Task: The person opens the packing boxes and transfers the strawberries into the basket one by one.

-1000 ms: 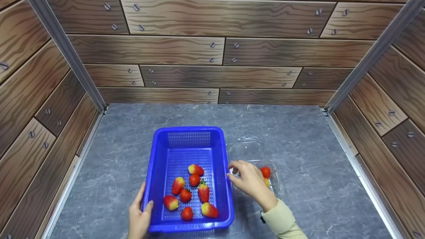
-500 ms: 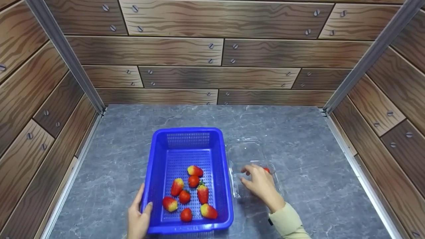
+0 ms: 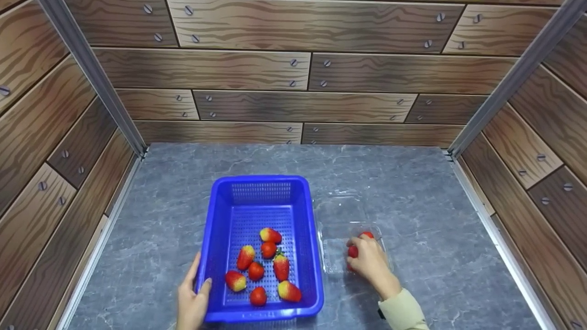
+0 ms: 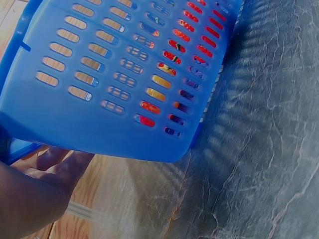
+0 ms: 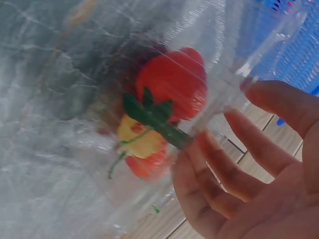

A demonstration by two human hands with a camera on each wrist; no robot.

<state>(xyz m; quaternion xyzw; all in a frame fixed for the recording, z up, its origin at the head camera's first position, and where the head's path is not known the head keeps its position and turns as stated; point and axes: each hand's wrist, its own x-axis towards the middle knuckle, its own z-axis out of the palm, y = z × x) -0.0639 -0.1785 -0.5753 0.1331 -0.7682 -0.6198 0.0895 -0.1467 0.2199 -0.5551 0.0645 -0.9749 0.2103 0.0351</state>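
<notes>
My left hand [image 3: 191,298] holds the left side of the blue basket [image 3: 261,316], thumb over the rim and fingers outside. Strawberries [image 3: 280,266], red or red and yellow, lie on the basket floor. To its right my right hand [image 3: 369,261] reaches into an open clear plastic box [image 3: 334,256], over more strawberries [image 3: 352,251]. In the right wrist view a red strawberry [image 5: 174,82] with green leaves lies just beyond the fingertips. A yellow-and-red strawberry [image 5: 137,142] sits beside it. The thumb and fingers [image 5: 259,139] are spread apart, with nothing pinched between them.
The clear box's lid [image 3: 341,206] lies open behind it. Both stand on a grey marbled tabletop [image 3: 412,192]. Wood-patterned walls [image 3: 293,71] and metal posts [image 3: 110,96] enclose the left, back and right.
My right hand has moved from the basket's right rim, rightwards and down into the clear box, over the strawberries. The left hand and the basket have hardly moved.
</notes>
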